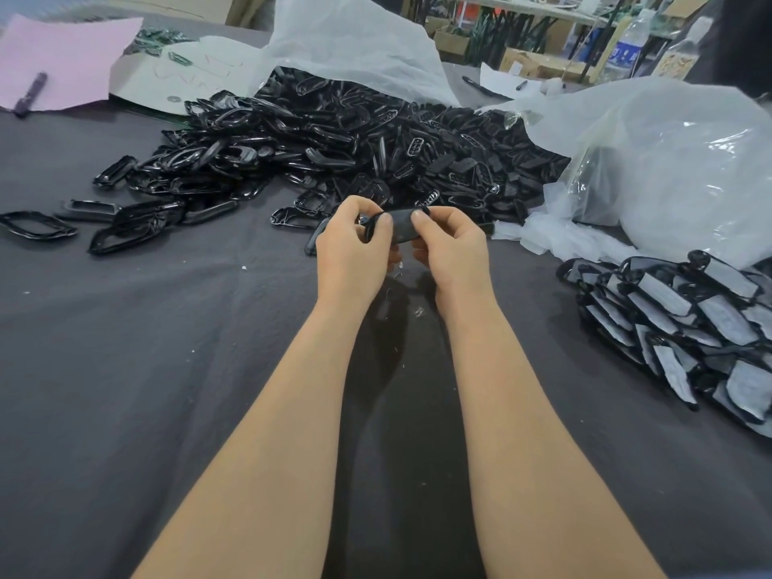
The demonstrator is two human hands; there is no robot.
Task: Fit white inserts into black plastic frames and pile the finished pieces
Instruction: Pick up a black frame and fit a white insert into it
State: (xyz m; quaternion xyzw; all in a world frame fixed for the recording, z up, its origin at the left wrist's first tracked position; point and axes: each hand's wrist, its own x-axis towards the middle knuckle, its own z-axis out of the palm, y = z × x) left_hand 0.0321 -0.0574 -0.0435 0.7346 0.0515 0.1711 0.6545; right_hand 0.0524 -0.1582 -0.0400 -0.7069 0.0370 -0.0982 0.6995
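Factory assembly bench, bulk heap of black frames, poly bags, cartons

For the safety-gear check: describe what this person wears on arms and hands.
Nothing is worn. The left hand and right hand are bare: no gloves, rings or wristbands show. The left forearm and right forearm are uncovered to the picture's lower edge: no sleeve, watch or marking.
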